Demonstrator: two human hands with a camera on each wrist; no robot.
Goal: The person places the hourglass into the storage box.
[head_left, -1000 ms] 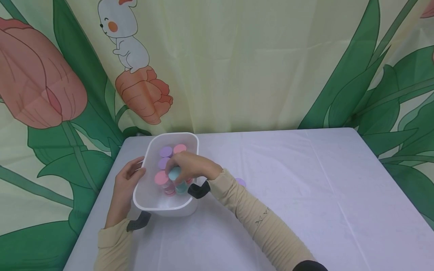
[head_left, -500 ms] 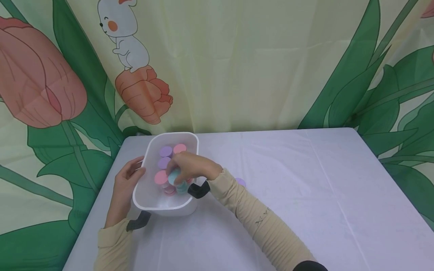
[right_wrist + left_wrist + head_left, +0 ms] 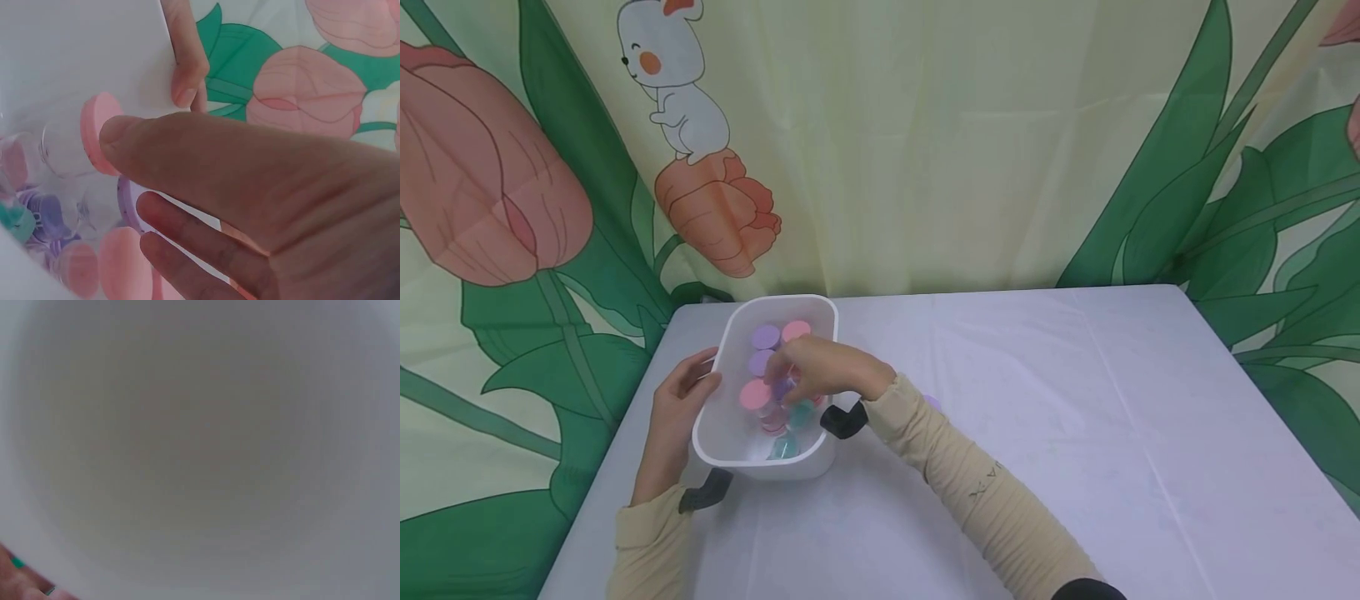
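A white plastic bin (image 3: 752, 463) holds several small clear jars with colored lids. My right hand (image 3: 831, 367) reaches into it, fingers spread and slightly bent. In the right wrist view the thumb overlaps a pink lid (image 3: 100, 125), and the other fingertips are close to a purple lid (image 3: 128, 203). A teal-colored jar (image 3: 785, 447) lies low at the bin's near end. Pink-lidded jar (image 3: 756, 395) stands left of the right hand. My left hand (image 3: 676, 408) touches the bin's left side with its fingertips at the rim. The bin's white wall fills most of the left wrist view.
A white cloth covers the table (image 3: 1037, 458). Just right of the bin, a small purple lid (image 3: 932, 402) shows behind the right sleeve (image 3: 970, 475). Behind the table hangs a curtain (image 3: 925, 150) printed with tulips and a rabbit.
The teal-lidded jar has left my right hand's fingers, and a teal jar now lies at the bin's near end. A purple piece shows under the right hand. The left hand stays put.
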